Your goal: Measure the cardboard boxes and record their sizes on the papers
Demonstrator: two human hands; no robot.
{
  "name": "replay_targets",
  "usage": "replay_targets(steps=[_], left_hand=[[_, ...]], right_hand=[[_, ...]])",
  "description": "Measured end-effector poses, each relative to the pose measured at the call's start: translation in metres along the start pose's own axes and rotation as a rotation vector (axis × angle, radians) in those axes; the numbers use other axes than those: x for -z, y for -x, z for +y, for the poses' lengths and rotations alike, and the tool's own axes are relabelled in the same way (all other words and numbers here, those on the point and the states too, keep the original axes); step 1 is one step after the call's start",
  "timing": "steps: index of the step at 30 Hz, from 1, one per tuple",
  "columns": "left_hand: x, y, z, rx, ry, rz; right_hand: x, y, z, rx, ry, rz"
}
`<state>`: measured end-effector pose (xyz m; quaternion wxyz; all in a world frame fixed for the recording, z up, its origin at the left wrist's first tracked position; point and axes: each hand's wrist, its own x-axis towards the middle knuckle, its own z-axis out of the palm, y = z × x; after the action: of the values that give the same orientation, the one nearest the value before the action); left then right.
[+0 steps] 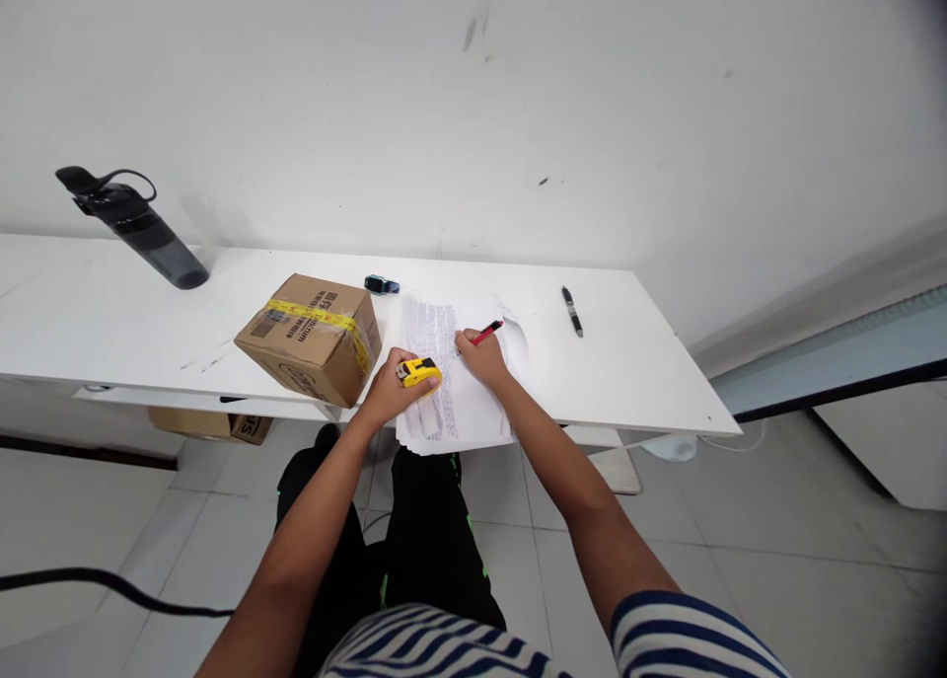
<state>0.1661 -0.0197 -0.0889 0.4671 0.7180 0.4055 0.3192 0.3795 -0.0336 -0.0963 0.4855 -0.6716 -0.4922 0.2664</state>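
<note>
A yellow and black tape measure (419,372) is gripped in my left hand (389,387), above the left edge of a stack of written paper sheets (473,416). My right hand (482,357) is closed around a red pen (486,333) and rests on the sheets; its tip is hidden or too small to make out. Dense handwriting covers the left part of the top sheet, and the stack's near edge juts over the table's front edge. Just left of my left hand stands a taped cardboard box (315,335).
On the white table (651,362), a black pen (572,312) lies to the right and a wristwatch (382,284) behind the box. A dark water bottle (140,229) stands at the far left. Another carton (199,423) sits below the tabletop. A wall runs along the back.
</note>
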Motion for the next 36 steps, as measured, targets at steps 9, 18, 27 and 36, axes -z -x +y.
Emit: replay_targets(steps=[9,18,27,36], left_hand=[[0.0,-0.002,-0.004,-0.026,-0.023,0.008],[-0.002,0.008,0.001,-0.017,-0.053,0.097],[0.014,0.077,0.047,-0.047,0.094,0.318],[0.109,0.079,0.114,-0.583,0.065,0.585]], right_hand=[[0.001,-0.004,0.002,0.024,-0.029,-0.055],[-0.011,0.001,-0.002,0.155,0.459,0.188],[-0.008,0.055,-0.074,0.172,-0.195,-0.15],[-0.07,0.116,-0.19,0.42,-0.533,-0.266]])
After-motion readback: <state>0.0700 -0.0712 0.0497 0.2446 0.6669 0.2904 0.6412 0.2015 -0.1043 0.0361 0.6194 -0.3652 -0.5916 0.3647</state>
